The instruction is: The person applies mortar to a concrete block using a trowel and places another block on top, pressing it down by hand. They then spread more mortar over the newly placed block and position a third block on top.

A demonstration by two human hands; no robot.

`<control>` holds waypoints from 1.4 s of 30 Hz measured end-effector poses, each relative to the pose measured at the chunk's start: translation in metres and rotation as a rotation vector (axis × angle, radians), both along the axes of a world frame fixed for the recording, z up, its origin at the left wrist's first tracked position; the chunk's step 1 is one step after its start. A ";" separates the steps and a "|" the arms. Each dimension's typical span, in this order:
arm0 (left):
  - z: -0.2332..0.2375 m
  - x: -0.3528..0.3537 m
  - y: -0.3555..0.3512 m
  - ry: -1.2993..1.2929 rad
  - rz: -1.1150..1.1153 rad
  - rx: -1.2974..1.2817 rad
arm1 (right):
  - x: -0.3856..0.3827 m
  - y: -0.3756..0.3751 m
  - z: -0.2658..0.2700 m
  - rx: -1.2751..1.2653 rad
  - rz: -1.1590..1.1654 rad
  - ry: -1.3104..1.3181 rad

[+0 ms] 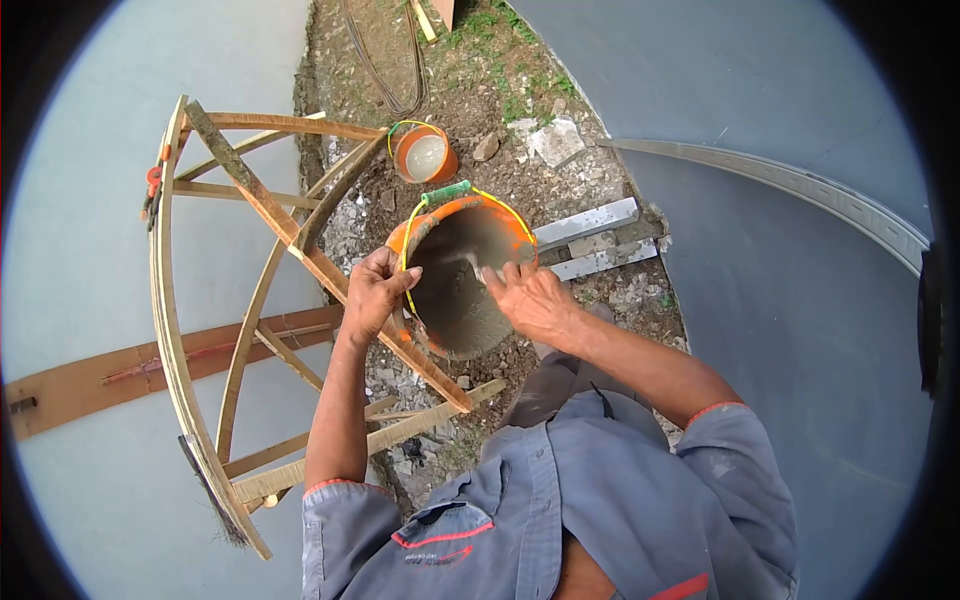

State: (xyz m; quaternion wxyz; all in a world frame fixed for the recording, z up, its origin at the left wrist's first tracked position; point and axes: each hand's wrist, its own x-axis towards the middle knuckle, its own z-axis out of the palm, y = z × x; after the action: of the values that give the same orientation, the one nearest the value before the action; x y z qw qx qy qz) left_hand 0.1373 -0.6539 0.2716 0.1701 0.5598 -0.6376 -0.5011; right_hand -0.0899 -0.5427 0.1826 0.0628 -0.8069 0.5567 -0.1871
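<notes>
An orange bucket (399, 238) of wet grey mortar (462, 300) is tilted in front of me. Its yellow wire handle with a green grip (447, 193) lies across the far rim. My left hand (375, 295) is closed on the bucket's left rim, the thumb by the handle wire. At the right side, my right hand (535, 302) is closed around what looks like a trowel (473, 263). Only a pale neck of this tool shows over the mortar; its blade cannot be made out.
A curved wooden frame (165, 290) leans at the left, one strut (330, 275) passing close by the bucket. Beyond stands a smaller orange bucket (452, 165) with pale liquid. White-edged blocks (590, 222) lie to the right on rubble. Grey wall surfaces (790, 330) flank the strip of ground.
</notes>
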 end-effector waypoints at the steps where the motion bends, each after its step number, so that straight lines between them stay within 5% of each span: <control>1: 0.001 -0.004 -0.001 0.000 0.000 0.005 | 0.000 -0.004 0.003 0.005 0.000 0.000; 4: 0.014 -0.024 -0.006 -0.120 -0.095 -0.103 | -0.014 -0.032 0.003 0.036 -0.119 0.113; 6: 0.028 -0.043 -0.004 -0.077 -0.066 -0.053 | -0.040 -0.036 -0.008 0.436 0.074 -0.206; 8: 0.028 -0.047 -0.004 -0.069 -0.080 -0.062 | -0.050 -0.028 -0.036 0.345 0.121 -0.411; 10: 0.024 -0.044 -0.002 -0.051 -0.154 -0.164 | -0.048 -0.015 -0.048 1.002 0.017 -0.971; 14: 0.028 -0.030 0.003 0.040 0.078 -0.004 | -0.026 0.020 -0.067 1.387 0.005 -1.586; 24: -0.009 0.020 0.013 0.053 0.292 0.025 | -0.077 0.116 -0.075 1.299 -0.152 -1.913; 30: -0.038 0.034 0.013 0.054 0.307 0.044 | -0.118 0.134 -0.156 1.066 -0.772 -2.383; 34: -0.020 0.017 0.014 -0.004 0.289 0.068 | -0.152 0.101 -0.185 0.956 -0.964 -2.114; 37: -0.019 0.014 0.010 -0.014 0.243 0.049 | -0.159 0.100 -0.120 1.006 -0.881 -1.944; 39: -0.021 0.016 0.005 -0.059 0.195 -0.004 | -0.152 0.096 -0.073 0.990 -0.615 -1.444; 40: -0.019 0.012 0.003 -0.090 0.191 -0.003 | -0.146 0.088 -0.066 1.004 -0.585 -1.440; 42: -0.022 0.009 -0.003 -0.074 0.147 0.030 | -0.133 0.075 -0.055 0.356 -0.082 -0.901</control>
State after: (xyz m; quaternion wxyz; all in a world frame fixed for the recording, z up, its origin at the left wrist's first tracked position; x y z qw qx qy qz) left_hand 0.1461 -0.6572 0.2498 0.1744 0.6258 -0.5930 -0.4758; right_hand -0.2229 -0.4680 0.1277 0.4271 -0.5999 0.5288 -0.4220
